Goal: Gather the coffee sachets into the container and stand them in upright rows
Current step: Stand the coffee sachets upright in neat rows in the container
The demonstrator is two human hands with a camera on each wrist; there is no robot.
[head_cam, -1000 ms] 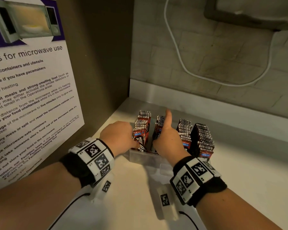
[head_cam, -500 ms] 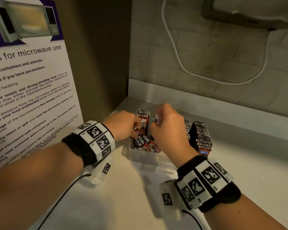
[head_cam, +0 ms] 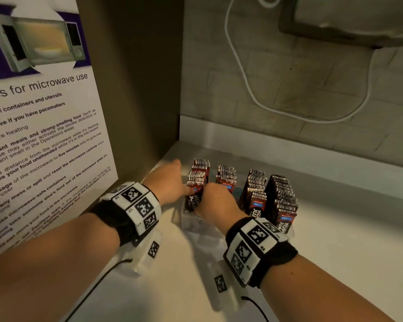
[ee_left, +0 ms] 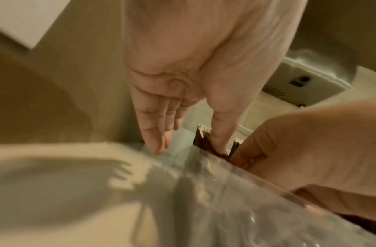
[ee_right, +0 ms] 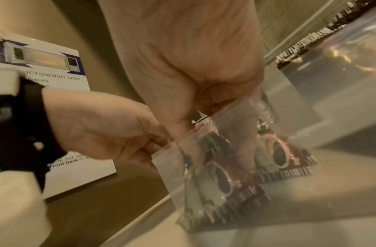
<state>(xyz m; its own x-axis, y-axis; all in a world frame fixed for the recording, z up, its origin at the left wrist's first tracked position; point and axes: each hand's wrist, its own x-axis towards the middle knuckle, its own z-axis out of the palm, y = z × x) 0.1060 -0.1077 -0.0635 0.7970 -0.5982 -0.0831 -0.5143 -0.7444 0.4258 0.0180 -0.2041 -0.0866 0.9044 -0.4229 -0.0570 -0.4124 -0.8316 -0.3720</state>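
Observation:
A clear plastic container (head_cam: 193, 225) stands on the white counter and holds several upright rows of red-and-black coffee sachets (head_cam: 256, 189). My left hand (head_cam: 184, 175) is at the container's left side. Its straight fingers (ee_left: 157, 142) lie along the outside of the wall, and its thumb presses on the leftmost row (ee_left: 206, 142). My right hand (head_cam: 215, 198) is at the front, between the first and second rows. Its fingers curl down inside among the front sachets (ee_right: 218, 177), which show through the clear wall (ee_right: 330, 100). The right fingertips are hidden.
A brown side panel (head_cam: 137, 89) with a microwave-use poster (head_cam: 44, 135) closes off the left, close to the container. A tiled wall with a hanging white cable (head_cam: 242, 77) is behind. An appliance (head_cam: 347, 19) hangs at the upper right. Bare counter (head_cam: 335, 252) stretches right and forward.
My right hand has dropped from the sachet tops to the container's front, uncovering the second row. My left hand has stretched its fingers forward along the left wall.

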